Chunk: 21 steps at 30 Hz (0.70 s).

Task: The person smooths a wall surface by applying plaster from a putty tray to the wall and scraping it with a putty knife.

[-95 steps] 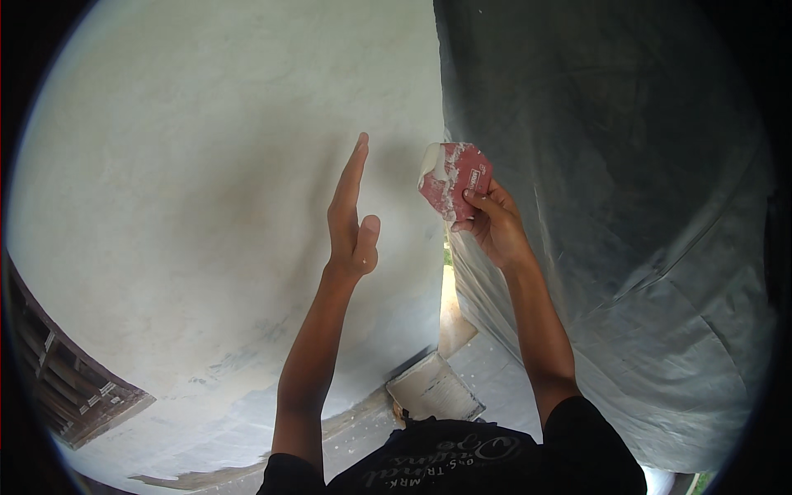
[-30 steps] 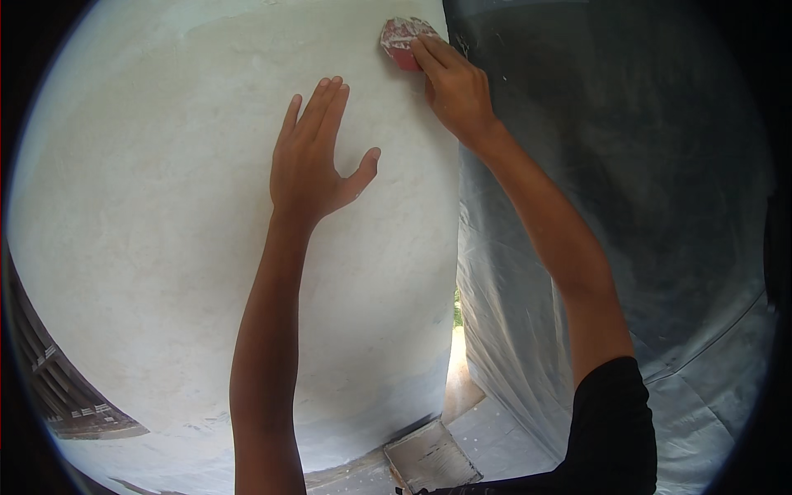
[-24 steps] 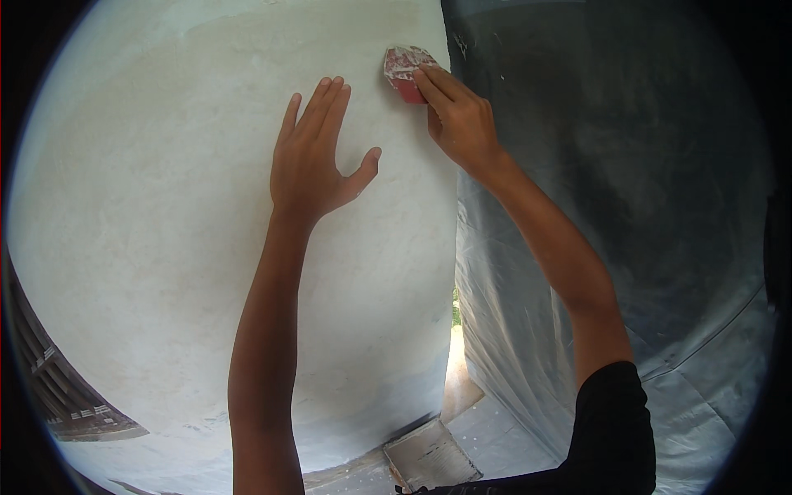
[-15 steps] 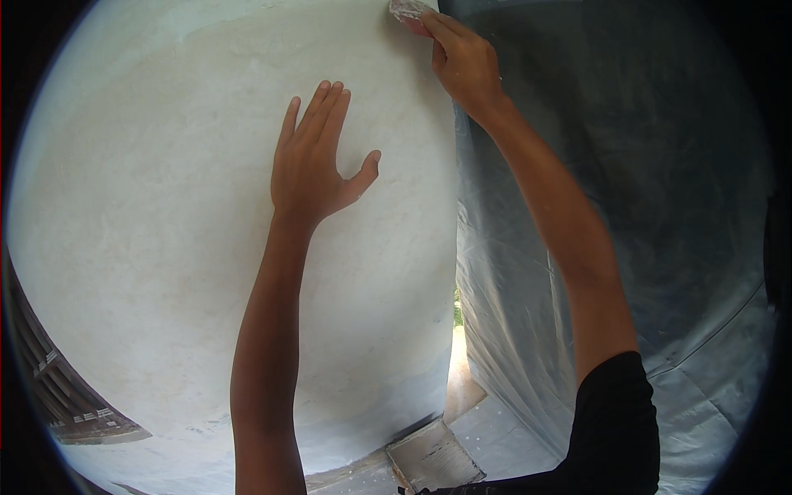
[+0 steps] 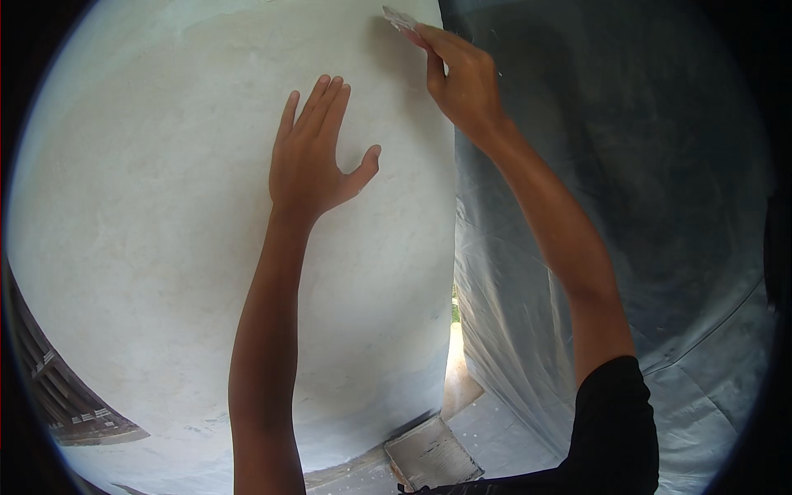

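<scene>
My left hand (image 5: 318, 153) lies against the pale plastered wall (image 5: 165, 181), palm down, fingers stretched and thumb spread out. My right hand (image 5: 462, 82) is raised higher, near the wall's right-hand edge at the top. It grips a red scraper (image 5: 403, 22) smeared with white paste, now tilted so that only a thin part shows. Whether the scraper's edge touches the wall I cannot tell; its shadow falls just beside it.
Dark plastic sheeting (image 5: 660, 206) hangs right of the wall, with a bright gap low between them. A flat, smeared square board (image 5: 429, 454) lies below at the wall's foot. A dark wooden grille (image 5: 54, 375) is at the lower left.
Since the earliest frame, my left hand has flattened onto the wall and my right hand has risen. Over the last half second, the scraper has tilted and shifted slightly left and down.
</scene>
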Tool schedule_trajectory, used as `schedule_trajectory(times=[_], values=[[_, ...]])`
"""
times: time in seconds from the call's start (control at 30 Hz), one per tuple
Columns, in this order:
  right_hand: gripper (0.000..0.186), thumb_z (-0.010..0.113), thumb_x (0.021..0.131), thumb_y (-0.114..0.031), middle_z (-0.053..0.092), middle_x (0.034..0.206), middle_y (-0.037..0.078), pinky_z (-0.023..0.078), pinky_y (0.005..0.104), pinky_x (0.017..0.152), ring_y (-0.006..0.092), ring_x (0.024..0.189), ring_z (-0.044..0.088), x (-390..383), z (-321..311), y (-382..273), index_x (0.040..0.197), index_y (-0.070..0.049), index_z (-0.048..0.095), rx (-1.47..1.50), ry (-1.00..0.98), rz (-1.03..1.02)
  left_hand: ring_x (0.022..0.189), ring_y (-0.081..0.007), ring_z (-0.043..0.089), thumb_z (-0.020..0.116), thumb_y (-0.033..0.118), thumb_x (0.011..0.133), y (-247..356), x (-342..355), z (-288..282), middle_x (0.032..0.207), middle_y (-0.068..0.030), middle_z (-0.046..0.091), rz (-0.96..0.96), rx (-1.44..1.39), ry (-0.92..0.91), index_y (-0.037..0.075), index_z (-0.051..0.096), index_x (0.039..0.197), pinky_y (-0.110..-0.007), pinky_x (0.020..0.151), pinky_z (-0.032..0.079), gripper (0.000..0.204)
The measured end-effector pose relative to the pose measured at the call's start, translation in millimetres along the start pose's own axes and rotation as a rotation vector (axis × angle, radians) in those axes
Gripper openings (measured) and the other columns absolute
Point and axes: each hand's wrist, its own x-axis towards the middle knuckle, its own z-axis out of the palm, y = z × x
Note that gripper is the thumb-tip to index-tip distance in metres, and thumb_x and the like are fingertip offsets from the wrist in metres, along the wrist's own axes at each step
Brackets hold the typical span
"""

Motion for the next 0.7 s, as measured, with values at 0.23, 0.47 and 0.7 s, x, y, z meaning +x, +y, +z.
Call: schedule_trajectory(times=[0.23, 0.47, 0.7], values=[[0.046, 0.062, 0.075, 0.007, 0.068, 0.118, 0.016, 0.058, 0.0431, 0.082, 0.0336, 0.099, 0.069, -13, 20, -7, 0.12, -0.001, 0.064, -0.138, -0.092, -0.103, 0.142, -0.0227, 0.046, 0.077, 0.028, 0.077, -2, -2, 0, 0.145, -0.0112, 0.057, -0.005, 0.0, 0.003, 0.002, 0.054, 0.138, -0.047, 0.122, 0.029, 0.071], [0.026, 0.062, 0.086, 0.005, 0.073, 0.091, 0.018, 0.057, 0.0372, 0.071, 0.0324, 0.08, 0.073, -19, -12, -16, 0.109, 0.001, 0.073, 0.281, 0.012, 0.212, 0.143, -0.0239, 0.045, 0.075, 0.026, 0.079, 0, -2, -2, 0.145, -0.0109, 0.057, -0.013, -0.013, -0.005, 0.003, 0.054, 0.14, -0.048, 0.121, 0.029, 0.069], [0.028, 0.063, 0.09, 0.001, 0.073, 0.097, 0.016, 0.059, 0.0359, 0.076, 0.027, 0.086, 0.074, 16, 4, 23, 0.116, -0.003, 0.071, 0.011, 0.077, 0.072, 0.144, -0.0252, 0.044, 0.073, 0.024, 0.08, -1, -1, -2, 0.146, -0.0114, 0.057, -0.01, -0.012, -0.009, 0.003, 0.052, 0.142, -0.05, 0.121, 0.029, 0.069]])
